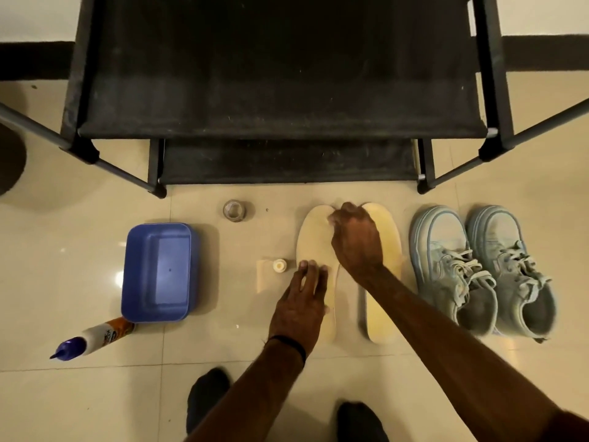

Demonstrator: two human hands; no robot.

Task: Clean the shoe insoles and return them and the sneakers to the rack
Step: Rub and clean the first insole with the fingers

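Observation:
Two pale yellow insoles lie side by side on the tiled floor in front of the black shoe rack (280,129). My left hand (302,295) presses flat, fingers straight, on the left insole (314,244). My right hand (355,237) hovers blurred over the toe ends, fingers curled; nothing shows in its grip. The right insole (381,317) lies partly under my right forearm. A pair of light blue-grey sneakers (481,272) stands just right of the insoles, toes toward the rack.
A blue plastic tub (157,272) sits to the left. A white bottle with a blue cap (92,338) lies beside it. A small glass jar (234,210), a beige pad (264,280) and a small white cap (279,265) lie near the insoles. My black-socked feet (207,397) are at the bottom.

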